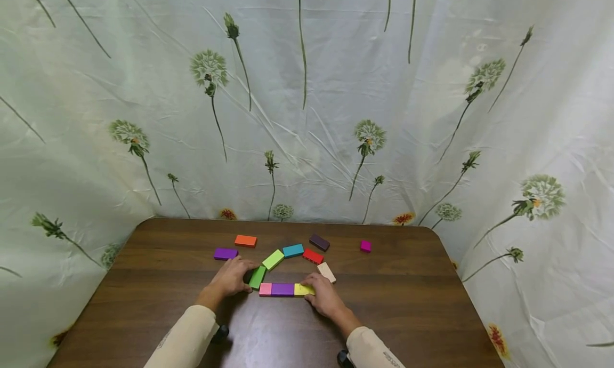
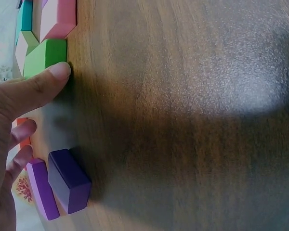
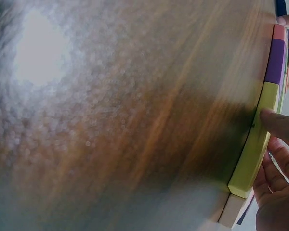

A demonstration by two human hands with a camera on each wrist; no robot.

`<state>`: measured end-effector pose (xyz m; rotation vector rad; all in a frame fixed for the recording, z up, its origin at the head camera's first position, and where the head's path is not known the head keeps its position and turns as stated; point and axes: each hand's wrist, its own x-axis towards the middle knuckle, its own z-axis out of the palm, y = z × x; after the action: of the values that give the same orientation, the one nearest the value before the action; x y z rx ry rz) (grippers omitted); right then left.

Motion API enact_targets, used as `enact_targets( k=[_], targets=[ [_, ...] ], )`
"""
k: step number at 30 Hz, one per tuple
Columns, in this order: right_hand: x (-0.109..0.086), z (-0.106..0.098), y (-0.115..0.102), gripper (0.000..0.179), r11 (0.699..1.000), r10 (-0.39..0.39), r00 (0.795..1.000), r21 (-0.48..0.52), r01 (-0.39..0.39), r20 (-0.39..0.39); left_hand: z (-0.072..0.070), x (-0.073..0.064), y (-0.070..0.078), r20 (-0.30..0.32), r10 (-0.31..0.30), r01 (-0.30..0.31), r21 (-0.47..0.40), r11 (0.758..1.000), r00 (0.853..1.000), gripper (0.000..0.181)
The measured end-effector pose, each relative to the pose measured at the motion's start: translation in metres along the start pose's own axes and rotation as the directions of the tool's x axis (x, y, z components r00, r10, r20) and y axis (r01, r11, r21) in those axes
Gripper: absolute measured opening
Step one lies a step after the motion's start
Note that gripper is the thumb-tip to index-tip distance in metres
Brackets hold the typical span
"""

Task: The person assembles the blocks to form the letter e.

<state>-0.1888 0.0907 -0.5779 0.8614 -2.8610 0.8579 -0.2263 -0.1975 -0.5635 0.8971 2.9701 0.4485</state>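
My left hand (image 1: pixel 231 277) is at the left end of a ring of small wooden blocks, its thumb and forefinger around a green block (image 1: pixel 257 278). In the left wrist view the thumb presses the near end of the green block (image 2: pixel 49 54). My right hand (image 1: pixel 326 295) pinches a yellow block (image 1: pixel 303 289), whose long side shows in the right wrist view. The yellow one ends a straight row with a purple block (image 1: pixel 282 289) and a pink block (image 1: pixel 265 289). Above curve a lime block (image 1: pixel 273 260), a blue block (image 1: pixel 293 250), a red block (image 1: pixel 313 256) and a beige block (image 1: pixel 326 272).
Outside the ring lie an orange block (image 1: pixel 245 241), another purple block (image 1: pixel 225 254), a dark brown block (image 1: pixel 319 242) and a magenta block (image 1: pixel 366 246). A navy block (image 2: pixel 69 182) lies beneath my left hand. A flowered curtain (image 1: pixel 307 144) hangs behind the wooden table (image 1: pixel 408 304).
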Motion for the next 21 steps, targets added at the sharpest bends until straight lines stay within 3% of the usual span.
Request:
enact_targets(
  k=[7, 16, 21],
  targets=[
    [-0.003, -0.0032, 0.0033, 0.025, 1.0, -0.012, 1.0, -0.006, 0.012, -0.026, 0.0015, 0.0028, 0.0038, 0.004, -0.02, 0.02, -0.018, 1.0, 1.0, 0.059],
    [-0.0002, -0.0015, 0.0003, 0.024, 1.0, 0.029, 0.999, 0.007, -0.029, 0.022, 0.0003, 0.0005, 0.0006, 0.023, 0.001, -0.001, -0.005, 1.0, 1.0, 0.058],
    [0.0017, -0.0006, 0.0003, 0.025, 1.0, 0.012, 1.0, 0.006, -0.012, 0.017, -0.0039, -0.0005, -0.0001, 0.041, -0.012, 0.013, -0.018, 1.0, 0.999, 0.06]
  ],
)
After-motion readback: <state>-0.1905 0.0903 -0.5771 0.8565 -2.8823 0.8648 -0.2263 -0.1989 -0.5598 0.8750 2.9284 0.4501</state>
